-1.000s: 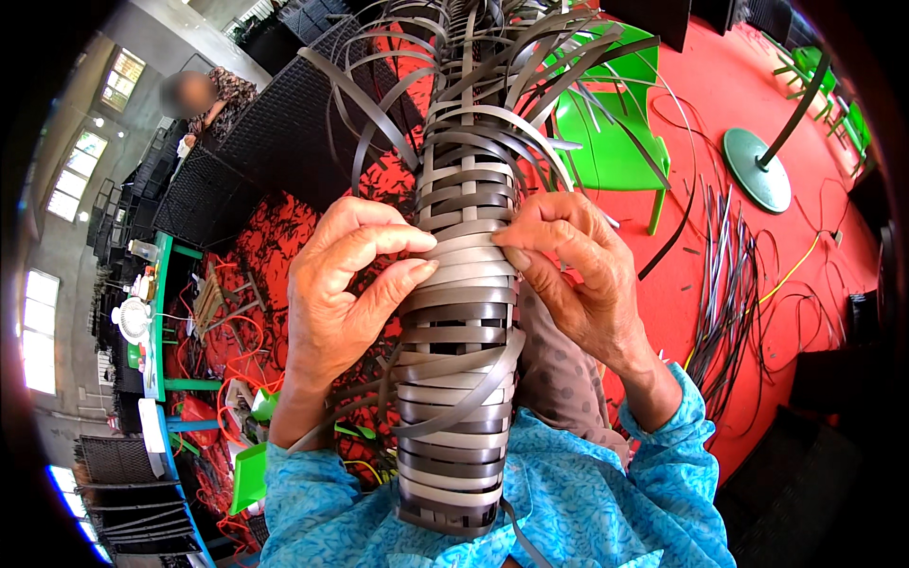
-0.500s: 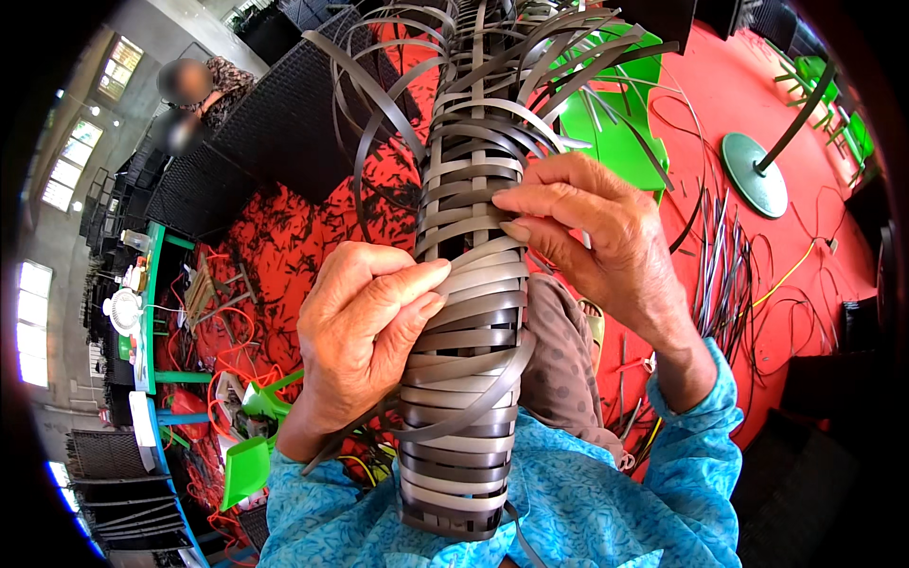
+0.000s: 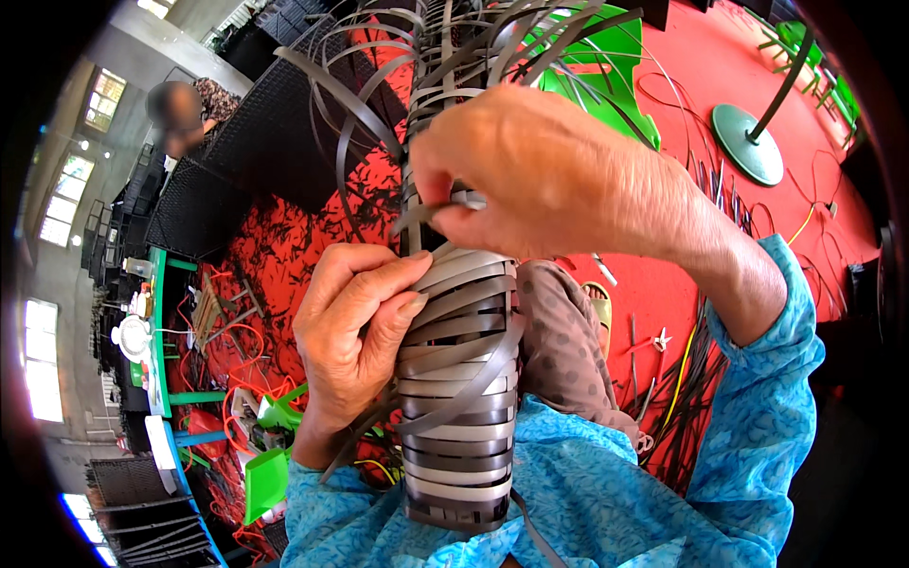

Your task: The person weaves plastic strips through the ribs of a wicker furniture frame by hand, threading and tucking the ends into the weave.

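Observation:
A long narrow frame wrapped in flat grey plastic strips [image 3: 459,445] runs from my lap away from me. Thumb and forefinger of my left hand [image 3: 352,327] press together at its left edge, on the wrapped strips. Above the frame, my right hand [image 3: 511,175] is closed on a flat grey strip [image 3: 414,219], whose end pokes out to the left of the fingers; the hand hides part of the weave. One loose strip [image 3: 478,383] crosses slantwise over the near wraps. At the far end, many loose strip ends [image 3: 355,90] curl outward on both sides.
A dark woven panel [image 3: 275,142] stands at the far left, with a person [image 3: 180,114] behind it. Beyond the frame is a green plastic chair [image 3: 606,66]. On the red floor [image 3: 682,85] are a round green base [image 3: 748,142], strip scraps and a small pair of pliers or scissors [image 3: 661,339].
My right hand has moved left across the frame, drawing a strip with it. The left hand stays at the left edge. The view has shifted slightly.

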### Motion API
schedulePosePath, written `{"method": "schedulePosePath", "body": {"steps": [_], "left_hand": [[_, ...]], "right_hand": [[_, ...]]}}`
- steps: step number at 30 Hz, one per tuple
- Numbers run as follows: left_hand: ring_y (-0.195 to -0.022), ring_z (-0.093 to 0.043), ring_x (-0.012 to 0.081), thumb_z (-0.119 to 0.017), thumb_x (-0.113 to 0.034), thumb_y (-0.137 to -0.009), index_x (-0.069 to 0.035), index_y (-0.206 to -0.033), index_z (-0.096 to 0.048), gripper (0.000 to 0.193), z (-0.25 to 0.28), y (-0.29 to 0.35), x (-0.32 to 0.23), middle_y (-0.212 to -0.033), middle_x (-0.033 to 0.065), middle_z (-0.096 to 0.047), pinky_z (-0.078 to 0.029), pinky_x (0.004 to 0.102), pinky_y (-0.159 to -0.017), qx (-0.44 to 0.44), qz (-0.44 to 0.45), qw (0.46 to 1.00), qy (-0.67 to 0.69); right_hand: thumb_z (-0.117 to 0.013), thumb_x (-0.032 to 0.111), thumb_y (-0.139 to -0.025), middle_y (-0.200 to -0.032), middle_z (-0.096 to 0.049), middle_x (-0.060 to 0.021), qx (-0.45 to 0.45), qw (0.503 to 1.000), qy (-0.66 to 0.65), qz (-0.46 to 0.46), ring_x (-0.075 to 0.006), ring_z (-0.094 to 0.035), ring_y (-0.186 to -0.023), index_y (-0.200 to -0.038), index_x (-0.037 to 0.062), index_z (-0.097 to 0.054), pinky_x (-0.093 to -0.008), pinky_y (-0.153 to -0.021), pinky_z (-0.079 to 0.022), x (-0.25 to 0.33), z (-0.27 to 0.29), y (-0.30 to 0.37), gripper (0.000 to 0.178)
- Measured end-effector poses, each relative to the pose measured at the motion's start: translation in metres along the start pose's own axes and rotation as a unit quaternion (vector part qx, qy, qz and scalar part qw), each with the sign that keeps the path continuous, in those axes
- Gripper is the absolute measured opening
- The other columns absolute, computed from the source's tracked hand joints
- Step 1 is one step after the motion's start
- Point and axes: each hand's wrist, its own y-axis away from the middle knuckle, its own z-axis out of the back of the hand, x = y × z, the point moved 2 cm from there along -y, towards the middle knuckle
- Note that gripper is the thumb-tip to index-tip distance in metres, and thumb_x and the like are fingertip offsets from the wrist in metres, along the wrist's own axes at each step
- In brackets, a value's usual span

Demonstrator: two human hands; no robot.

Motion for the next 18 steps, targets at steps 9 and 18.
{"method": "schedulePosePath", "body": {"steps": [9, 18], "left_hand": [[-0.085, -0.056, 0.0258, -0.059, -0.052, -0.086, 0.003, -0.105, -0.067, 0.059, 0.004, -0.02, -0.014, -0.092, 0.0129, -0.057, -0.046, 0.0337, -0.074, 0.059, 0.016, 0.998, -0.007], [-0.086, -0.055, 0.0244, -0.08, -0.028, -0.07, -0.001, -0.109, -0.068, 0.049, -0.009, -0.024, -0.022, -0.094, 0.0103, -0.057, -0.046, 0.0338, -0.075, 0.089, 0.0, 0.994, -0.07]], "right_hand": [[-0.062, 0.023, -0.092, -0.079, -0.061, 0.0017, -0.019, 0.815, -0.571, -0.094, -0.0003, -0.039, -0.054, -0.124, 0.0057, -0.055, -0.0162, -0.047, -0.027, -0.016, 0.011, 0.012, 0.037], [-0.056, 0.021, -0.097, -0.083, -0.062, -0.0011, -0.04, 0.777, -0.628, 0.026, -0.0006, -0.037, -0.048, -0.108, 0.0021, -0.062, -0.0167, -0.039, -0.026, -0.044, 0.085, 0.032, 0.023]]}}
